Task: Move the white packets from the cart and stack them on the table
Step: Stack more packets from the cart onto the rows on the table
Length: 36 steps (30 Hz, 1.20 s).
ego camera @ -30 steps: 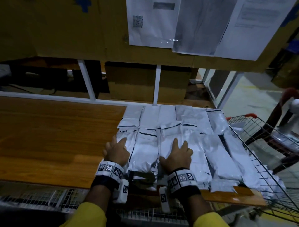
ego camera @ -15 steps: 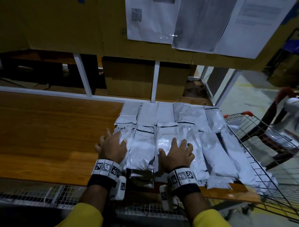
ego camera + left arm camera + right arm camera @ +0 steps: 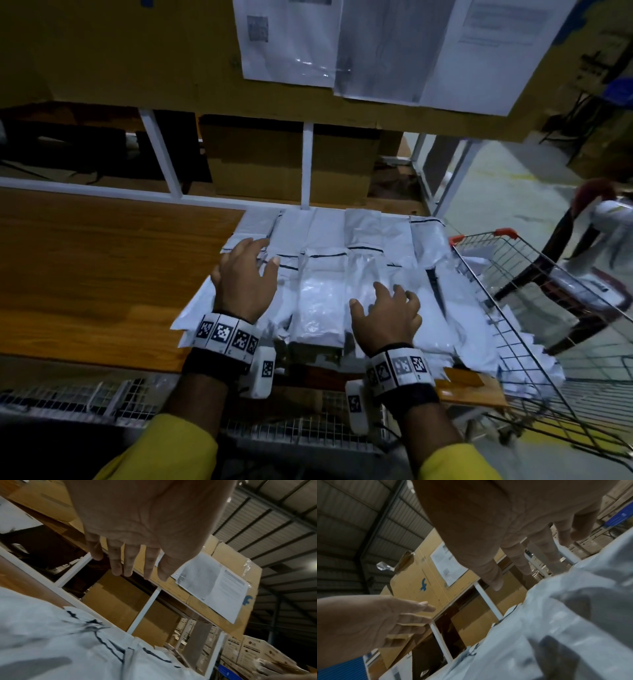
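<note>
Several white packets [image 3: 322, 294] lie stacked in overlapping rows on the right end of the wooden table [image 3: 102, 274]. My left hand [image 3: 246, 274] hovers just above the left side of the stack, fingers straight and spread, holding nothing; the left wrist view shows the left hand [image 3: 137, 534] open over the packets [image 3: 68, 649]. My right hand [image 3: 383, 308] is lifted a little above the middle packets, fingers relaxed and empty; the right wrist view shows the right hand [image 3: 513, 540] over the packets [image 3: 556, 628]. The wire cart [image 3: 534, 308] stands at the table's right end with more packets [image 3: 537, 370] inside.
Cardboard boxes [image 3: 253, 161] sit behind the white shelf frame [image 3: 306, 164] at the table's back. A large box with taped papers [image 3: 376, 48] hangs overhead. Another person [image 3: 603, 233] stands beyond the cart at the right. The table's left half shows bare wood.
Both hands have lifted off the packets they were pressing flat. The left hand moved forward and up over the stack; the right hand rose slightly with fingers loosened.
</note>
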### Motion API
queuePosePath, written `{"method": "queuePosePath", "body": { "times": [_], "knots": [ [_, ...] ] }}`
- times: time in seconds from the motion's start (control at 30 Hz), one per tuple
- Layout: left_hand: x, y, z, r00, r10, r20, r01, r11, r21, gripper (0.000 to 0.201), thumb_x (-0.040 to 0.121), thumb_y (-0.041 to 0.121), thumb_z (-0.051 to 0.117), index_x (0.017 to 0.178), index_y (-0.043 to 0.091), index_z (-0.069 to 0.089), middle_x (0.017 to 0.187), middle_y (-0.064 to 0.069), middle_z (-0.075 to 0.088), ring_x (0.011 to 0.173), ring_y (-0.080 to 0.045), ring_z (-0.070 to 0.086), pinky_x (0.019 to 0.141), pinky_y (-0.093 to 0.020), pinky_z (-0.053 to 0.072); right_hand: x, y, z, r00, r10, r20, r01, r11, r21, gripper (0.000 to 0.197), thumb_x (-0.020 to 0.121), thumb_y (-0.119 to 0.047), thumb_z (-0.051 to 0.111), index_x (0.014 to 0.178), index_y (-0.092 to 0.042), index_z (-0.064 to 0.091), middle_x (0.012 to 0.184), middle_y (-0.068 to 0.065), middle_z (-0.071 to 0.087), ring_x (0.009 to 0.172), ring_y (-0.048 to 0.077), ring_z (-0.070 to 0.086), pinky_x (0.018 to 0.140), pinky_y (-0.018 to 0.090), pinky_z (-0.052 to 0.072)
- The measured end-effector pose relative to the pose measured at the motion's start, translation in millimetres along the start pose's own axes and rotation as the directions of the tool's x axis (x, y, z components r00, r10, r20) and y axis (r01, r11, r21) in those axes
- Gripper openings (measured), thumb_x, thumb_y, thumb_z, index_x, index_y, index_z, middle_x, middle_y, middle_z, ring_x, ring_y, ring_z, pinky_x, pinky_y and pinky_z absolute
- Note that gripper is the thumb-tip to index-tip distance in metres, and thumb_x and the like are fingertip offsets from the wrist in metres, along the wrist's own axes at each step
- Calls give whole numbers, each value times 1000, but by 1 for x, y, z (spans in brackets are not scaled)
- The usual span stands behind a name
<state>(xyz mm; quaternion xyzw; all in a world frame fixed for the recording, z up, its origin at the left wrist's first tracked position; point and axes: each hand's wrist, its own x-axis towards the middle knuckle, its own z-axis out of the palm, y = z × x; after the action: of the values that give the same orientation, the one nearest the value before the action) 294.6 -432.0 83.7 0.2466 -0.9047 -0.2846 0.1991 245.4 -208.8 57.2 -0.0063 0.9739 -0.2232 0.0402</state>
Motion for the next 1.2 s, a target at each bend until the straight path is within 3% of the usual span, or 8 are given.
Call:
{"method": "queuePosePath", "body": {
  "times": [0.13, 0.43, 0.6, 0.7, 0.83, 0.93, 1.07, 1.2],
  "knots": [
    [-17, 55, 26, 991, 133, 15, -130, 984, -121, 47, 89, 53, 48, 129, 32, 59, 138, 4, 59, 126, -26, 54, 102, -55, 46, -2, 49, -36, 998, 17, -65, -12, 997, 71, 60, 93, -52, 54, 146, -24, 46, 159, 9, 29, 147, 31, 12, 116, 50, 19],
    [-79, 225, 125, 914, 390, 115, -341, 889, -305, 46, 91, 52, 49, 131, 31, 58, 136, 8, 59, 125, -18, 54, 103, -49, 47, 14, 210, -125, 960, 158, -230, -121, 979, 166, 54, 92, -45, 60, 138, -18, 55, 149, 9, 44, 142, 32, 24, 113, 51, 28],
    [-107, 302, 186, 855, 482, 193, -410, 855, -319, 44, 92, 51, 50, 131, 32, 57, 134, 6, 59, 123, -21, 54, 100, -49, 47, 15, 300, -153, 938, 258, -231, -225, 961, 161, 53, 92, -42, 60, 140, -19, 54, 148, 11, 46, 138, 35, 30, 111, 47, 29],
    [-113, 340, 216, 824, 526, 209, -448, 832, -329, 38, 92, 45, 54, 126, 29, 59, 122, 4, 63, 112, -21, 57, 95, -46, 50, 24, 343, -158, 922, 315, -225, -278, 943, 181, 55, 92, -45, 58, 140, -19, 54, 147, 10, 48, 139, 34, 31, 113, 46, 28],
    [-102, 377, 256, 786, 563, 255, -490, 819, -298, 39, 91, 44, 58, 127, 30, 58, 124, 4, 63, 113, -21, 58, 95, -46, 50, 43, 378, -159, 895, 387, -221, -334, 911, 243, 55, 91, -46, 58, 139, -19, 55, 144, 9, 51, 137, 33, 32, 113, 45, 27],
    [-74, 405, 288, 745, 606, 279, -551, 794, -256, 40, 91, 39, 61, 127, 24, 61, 127, 1, 63, 116, -22, 56, 98, -44, 48, 67, 395, -158, 883, 421, -206, -363, 892, 269, 54, 92, -44, 60, 140, -19, 55, 144, 9, 51, 138, 32, 31, 113, 43, 26],
    [-28, 444, 345, 711, 604, 361, -578, 794, -188, 50, 86, 48, 54, 131, 27, 60, 132, 1, 62, 123, -27, 55, 103, -47, 46, 109, 412, -157, 875, 440, -204, -387, 887, 251, 54, 93, -45, 59, 140, -18, 54, 143, 9, 52, 137, 33, 33, 115, 43, 27],
    [8, 480, 407, 654, 588, 477, -633, 770, -82, 46, 90, 44, 61, 132, 27, 60, 134, -3, 62, 125, -29, 53, 106, -45, 44, 156, 432, -160, 844, 486, -227, -435, 868, 240, 51, 92, -45, 59, 137, -20, 57, 139, 8, 54, 133, 32, 37, 110, 42, 32]
  ]
}}
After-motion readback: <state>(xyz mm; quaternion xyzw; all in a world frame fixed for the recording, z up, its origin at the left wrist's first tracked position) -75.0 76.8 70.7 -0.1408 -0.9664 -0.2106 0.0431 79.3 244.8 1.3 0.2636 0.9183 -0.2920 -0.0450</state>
